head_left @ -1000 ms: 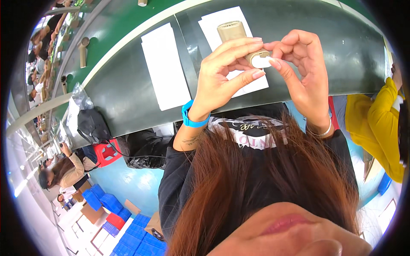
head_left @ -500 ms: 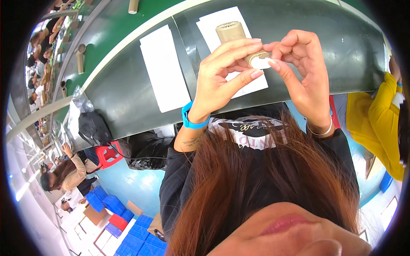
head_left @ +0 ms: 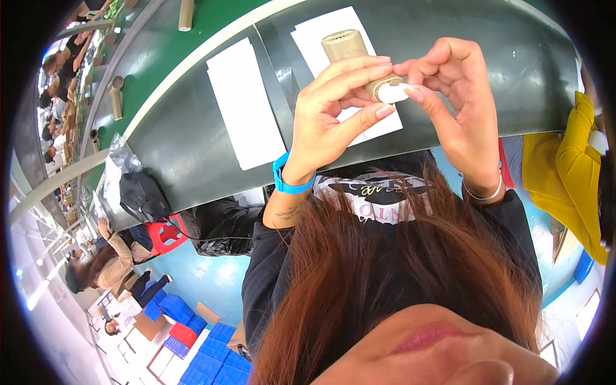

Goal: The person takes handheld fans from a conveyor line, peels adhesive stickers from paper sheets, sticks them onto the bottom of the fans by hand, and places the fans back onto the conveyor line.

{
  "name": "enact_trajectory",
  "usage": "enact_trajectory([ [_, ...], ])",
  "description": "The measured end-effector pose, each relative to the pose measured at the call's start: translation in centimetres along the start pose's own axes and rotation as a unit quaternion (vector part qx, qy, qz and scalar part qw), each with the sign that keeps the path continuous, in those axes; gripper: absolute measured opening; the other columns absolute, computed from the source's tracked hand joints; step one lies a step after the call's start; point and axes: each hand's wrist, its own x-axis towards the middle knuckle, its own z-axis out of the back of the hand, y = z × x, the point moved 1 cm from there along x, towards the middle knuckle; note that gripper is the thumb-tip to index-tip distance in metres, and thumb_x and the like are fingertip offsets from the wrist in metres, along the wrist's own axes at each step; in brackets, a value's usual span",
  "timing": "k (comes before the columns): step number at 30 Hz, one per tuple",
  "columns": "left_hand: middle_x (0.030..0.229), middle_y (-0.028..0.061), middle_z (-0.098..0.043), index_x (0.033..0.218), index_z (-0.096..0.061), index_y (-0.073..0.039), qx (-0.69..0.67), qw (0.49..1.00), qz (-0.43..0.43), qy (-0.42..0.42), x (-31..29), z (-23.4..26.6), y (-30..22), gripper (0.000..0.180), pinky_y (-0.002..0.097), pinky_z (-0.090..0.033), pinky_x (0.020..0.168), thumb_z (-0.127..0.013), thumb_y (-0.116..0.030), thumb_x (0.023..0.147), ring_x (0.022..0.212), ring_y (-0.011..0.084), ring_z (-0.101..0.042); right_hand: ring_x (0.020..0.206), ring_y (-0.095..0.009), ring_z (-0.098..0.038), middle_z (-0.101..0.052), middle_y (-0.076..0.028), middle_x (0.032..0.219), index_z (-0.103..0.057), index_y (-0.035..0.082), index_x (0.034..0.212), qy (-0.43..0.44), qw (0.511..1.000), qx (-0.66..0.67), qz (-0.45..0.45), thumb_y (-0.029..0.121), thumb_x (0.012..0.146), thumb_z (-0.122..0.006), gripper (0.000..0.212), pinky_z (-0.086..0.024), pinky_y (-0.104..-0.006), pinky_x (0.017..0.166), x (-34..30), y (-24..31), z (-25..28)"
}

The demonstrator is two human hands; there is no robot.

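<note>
A tan, rounded part point(head_left: 380, 83) is held between the fingers and thumb of my left hand point(head_left: 333, 96). On its near end is a small white oval piece point(head_left: 393, 94), which could be a sticker or a cap. The thumb and fingertips of my right hand point(head_left: 452, 96) pinch at that white piece's right edge. Just beyond my left fingers a tan casing point(head_left: 344, 45) with a slotted end shows over white paper; my fingers hide whether it joins the held part.
White paper sheets point(head_left: 245, 106) lie left on the dark table point(head_left: 186, 141); more paper point(head_left: 311, 38) lies under the tan casing. A black bag point(head_left: 142, 196) is at the left edge. Beyond runs a green belt point(head_left: 154, 64) carrying tan pieces. A person in yellow point(head_left: 545, 167) is at the right.
Both hands keep the same grip, with the right hand shifted very slightly. The tan pieces on the green belt have moved left and nearer.
</note>
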Motion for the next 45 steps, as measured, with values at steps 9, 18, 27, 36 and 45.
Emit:
enact_trajectory([
  [9, 0.122, 0.0129, -0.055, 0.115, -0.062, -0.003, 0.016, 1.000, 0.002, 0.007, 0.5, 0.0, -0.2, 0.042, 0.0279, -0.057, 0.080, -0.072, 0.001, 0.075, 0.102, 0.0194, -0.060, 0.097, -0.019, -0.060, -0.054, -0.007, 0.087, -0.038, 0.003, 0.108, 0.016, 0.999, -0.038, 0.006, -0.010, 0.084, -0.056, 0.033, -0.047, -0.0308, 0.086, 0.3, 0.2, 0.4],
  [18, 0.121, 0.0129, -0.055, 0.115, -0.062, -0.002, 0.006, 1.000, 0.002, 0.003, 0.4, -0.1, 0.0, 0.039, 0.0273, -0.057, 0.079, -0.071, 0.001, 0.077, 0.102, 0.0189, -0.060, 0.097, -0.019, -0.060, -0.054, -0.007, 0.088, -0.039, 0.003, 0.108, 0.013, 0.999, -0.037, -0.001, -0.008, 0.084, -0.057, 0.032, -0.047, -0.0308, 0.086, 0.4, 0.2, 0.4],
  [27, 0.121, 0.0131, -0.054, 0.114, -0.062, -0.001, 0.003, 1.000, 0.004, 0.002, 0.4, 0.0, 0.1, 0.037, 0.0265, -0.056, 0.078, -0.069, 0.002, 0.078, 0.100, 0.0184, -0.060, 0.096, -0.019, -0.060, -0.054, -0.007, 0.087, -0.039, 0.002, 0.108, 0.014, 0.999, -0.051, 0.005, -0.007, 0.085, -0.057, 0.031, -0.048, -0.0310, 0.086, 0.4, 0.5, 0.2],
  [36, 0.122, 0.0138, -0.054, 0.114, -0.062, 0.000, -0.022, 1.000, 0.009, -0.002, 0.8, -0.1, 0.0, 0.038, 0.0279, -0.057, 0.080, -0.069, 0.004, 0.077, 0.104, 0.0202, -0.059, 0.097, -0.019, -0.060, -0.053, -0.007, 0.089, -0.038, 0.003, 0.108, 0.020, 0.999, -0.025, -0.008, -0.010, 0.083, -0.056, 0.033, -0.048, -0.0310, 0.085, 0.9, 0.5, 0.5],
  [45, 0.122, 0.0138, -0.054, 0.114, -0.062, -0.001, -0.016, 1.000, 0.002, 0.003, 0.7, -0.1, 0.0, 0.039, 0.0274, -0.057, 0.080, -0.069, 0.004, 0.077, 0.103, 0.0201, -0.060, 0.096, -0.019, -0.060, -0.053, -0.007, 0.089, -0.038, 0.003, 0.108, 0.015, 0.999, -0.042, -0.006, -0.011, 0.083, -0.057, 0.034, -0.048, -0.0306, 0.085, 0.7, 0.8, 0.5],
])
